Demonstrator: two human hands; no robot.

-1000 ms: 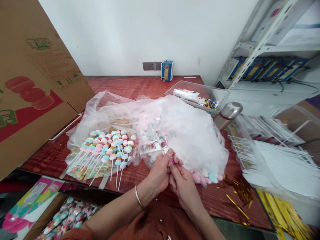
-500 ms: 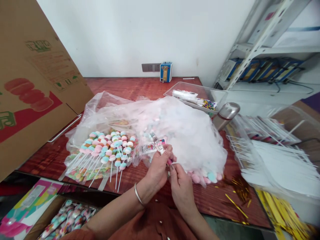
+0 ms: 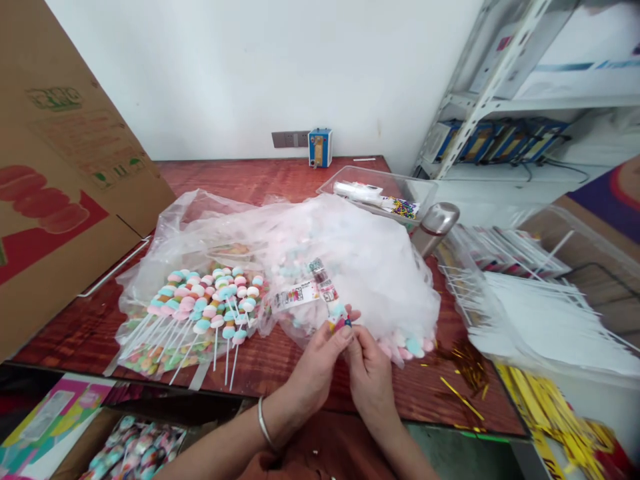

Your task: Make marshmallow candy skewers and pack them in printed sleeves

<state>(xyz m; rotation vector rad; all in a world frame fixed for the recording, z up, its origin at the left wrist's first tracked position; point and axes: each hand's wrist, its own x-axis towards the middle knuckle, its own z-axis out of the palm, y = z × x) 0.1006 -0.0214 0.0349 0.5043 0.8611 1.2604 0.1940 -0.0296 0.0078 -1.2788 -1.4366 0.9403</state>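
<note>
My left hand (image 3: 315,367) and my right hand (image 3: 369,373) meet at the table's front edge, fingers pinched together on a small candy skewer in a clear printed wrapper (image 3: 336,313). The left wrist wears a thin bracelet. Just beyond the hands lies a large clear plastic bag (image 3: 350,260) of pastel marshmallow candies. To the left, a pile of finished candy skewers (image 3: 205,307) with white sticks rests on plastic.
A big cardboard box (image 3: 60,193) stands at the left. A clear tray (image 3: 385,193) with sprinkles and a metal flask (image 3: 434,228) sit behind the bag. Bundles of white sticks (image 3: 540,313) and gold twist ties (image 3: 460,393) lie at the right. Another box of packed candies (image 3: 130,453) sits below the table.
The view has shifted slightly right and down. My hands have stayed together on the wrapped skewer, now a little lower, with the wrapper's top sticking up above the fingers.
</note>
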